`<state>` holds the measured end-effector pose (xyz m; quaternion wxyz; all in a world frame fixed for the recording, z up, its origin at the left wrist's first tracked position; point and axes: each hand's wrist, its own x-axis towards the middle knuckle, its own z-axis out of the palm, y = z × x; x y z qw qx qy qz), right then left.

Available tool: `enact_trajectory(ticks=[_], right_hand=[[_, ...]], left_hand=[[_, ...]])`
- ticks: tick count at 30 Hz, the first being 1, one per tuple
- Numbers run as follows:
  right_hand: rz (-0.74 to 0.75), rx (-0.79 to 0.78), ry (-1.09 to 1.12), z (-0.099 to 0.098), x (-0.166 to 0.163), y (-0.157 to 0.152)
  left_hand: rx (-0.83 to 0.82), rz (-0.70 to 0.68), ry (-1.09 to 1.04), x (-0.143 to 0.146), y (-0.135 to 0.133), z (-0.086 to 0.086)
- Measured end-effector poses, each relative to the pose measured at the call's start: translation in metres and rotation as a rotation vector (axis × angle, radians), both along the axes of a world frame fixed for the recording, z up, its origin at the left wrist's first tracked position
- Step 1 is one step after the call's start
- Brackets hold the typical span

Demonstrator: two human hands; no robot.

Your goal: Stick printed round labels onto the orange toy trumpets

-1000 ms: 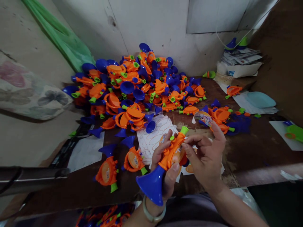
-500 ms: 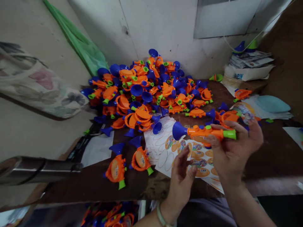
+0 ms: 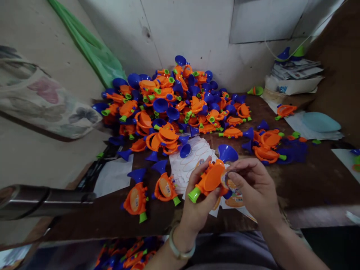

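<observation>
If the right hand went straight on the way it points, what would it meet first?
Beyond its pinched sticker, most likely the toy in the left hand, though depth is unclear.

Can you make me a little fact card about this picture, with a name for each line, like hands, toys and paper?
Left hand: holds a toy horn
Right hand: pinches a sticker at the horn's side; how much is stuck on, I cannot tell
Horn colours: orange body, blue bell, green mouthpiece
Big pile: many more horns, at the back of the table
Two stickered horns: lying side by side, left of the hands
Paper sheets: printed with ovals, behind the left hand
Bracelet: pale, on the left wrist
</observation>
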<state>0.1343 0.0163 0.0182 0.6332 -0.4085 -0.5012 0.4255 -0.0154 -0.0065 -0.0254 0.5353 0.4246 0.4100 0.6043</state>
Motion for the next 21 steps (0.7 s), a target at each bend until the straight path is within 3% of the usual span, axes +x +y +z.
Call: enact_trajectory(ticks=[7, 21], right_hand=[[-0.058, 0.106, -0.054, -0.003, -0.019, -0.013], [-0.097, 0.17, -0.108, -0.012, -0.026, -0.016]], left_hand=[[0.184, -0.031, 0.117, -0.004, -0.001, 0.007], [0.214, 0.014, 0.132, 0.0, 0.0, 0.007]])
